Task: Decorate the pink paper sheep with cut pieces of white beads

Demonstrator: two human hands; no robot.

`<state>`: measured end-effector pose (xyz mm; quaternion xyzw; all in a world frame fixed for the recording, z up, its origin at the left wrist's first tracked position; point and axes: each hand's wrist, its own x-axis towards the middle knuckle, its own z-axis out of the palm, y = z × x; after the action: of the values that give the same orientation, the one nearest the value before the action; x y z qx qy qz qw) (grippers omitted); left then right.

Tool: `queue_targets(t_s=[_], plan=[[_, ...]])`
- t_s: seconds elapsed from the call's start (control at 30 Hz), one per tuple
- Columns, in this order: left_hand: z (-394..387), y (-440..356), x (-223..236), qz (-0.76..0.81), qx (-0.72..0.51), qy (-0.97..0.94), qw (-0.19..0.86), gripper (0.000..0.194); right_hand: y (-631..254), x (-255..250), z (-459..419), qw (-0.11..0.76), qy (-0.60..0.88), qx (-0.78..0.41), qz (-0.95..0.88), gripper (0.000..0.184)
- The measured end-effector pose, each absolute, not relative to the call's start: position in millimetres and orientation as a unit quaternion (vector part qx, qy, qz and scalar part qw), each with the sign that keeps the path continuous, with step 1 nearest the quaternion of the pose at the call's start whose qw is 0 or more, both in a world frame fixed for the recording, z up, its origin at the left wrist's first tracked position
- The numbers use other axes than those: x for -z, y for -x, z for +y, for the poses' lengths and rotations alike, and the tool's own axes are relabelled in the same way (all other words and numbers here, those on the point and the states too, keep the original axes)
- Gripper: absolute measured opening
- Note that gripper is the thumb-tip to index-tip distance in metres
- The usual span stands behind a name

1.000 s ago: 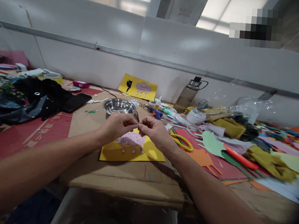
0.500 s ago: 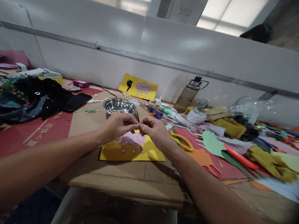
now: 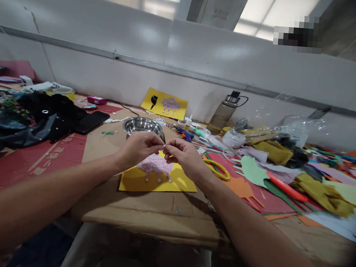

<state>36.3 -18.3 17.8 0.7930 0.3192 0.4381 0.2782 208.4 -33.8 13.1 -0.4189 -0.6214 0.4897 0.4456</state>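
My left hand (image 3: 141, 148) and my right hand (image 3: 182, 155) meet fingertip to fingertip above a yellow card (image 3: 180, 181). Both are pinched around a tiny pale piece (image 3: 164, 146), too small to name, at the point where the fingertips come together. On the card lies a lilac cut-out shape (image 3: 155, 164) with short legs and small shiny gems; its upper part is partly covered by my hands. Just behind my left hand is a shiny metal bowl (image 3: 141, 125), its contents hard to make out.
A second decorated yellow card (image 3: 164, 103) leans on the wall. Behind my right hand are a blue glue gun (image 3: 186, 133) and a water bottle (image 3: 224, 112). Yellow-handled scissors (image 3: 216, 169) and coloured cut-outs (image 3: 253, 170) lie right; a black phone (image 3: 92, 122) and dark cloth (image 3: 50, 113) left.
My fingertips have shifted slightly, with the pinch loosened a little around the tiny piece. More of the lilac shape shows beneath my hands. The things on the table stay put.
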Motion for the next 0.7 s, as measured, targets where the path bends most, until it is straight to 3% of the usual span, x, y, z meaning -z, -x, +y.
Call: queue_targets(t_s=[0.33,0.7], plan=[[-15.5,-36.6,-14.2,0.304,-0.445,-0.790,0.292,0.014,-210.3,-12.4,-32.3,0.449,0.414,-0.474,-0.634,0.017],[-18.6,-33.3,-23.2,0.272,-0.427,-0.857,0.097,0.011,-213.1,-16.1,-31.7,0.428,0.442,-0.440,-0.654,0.014]])
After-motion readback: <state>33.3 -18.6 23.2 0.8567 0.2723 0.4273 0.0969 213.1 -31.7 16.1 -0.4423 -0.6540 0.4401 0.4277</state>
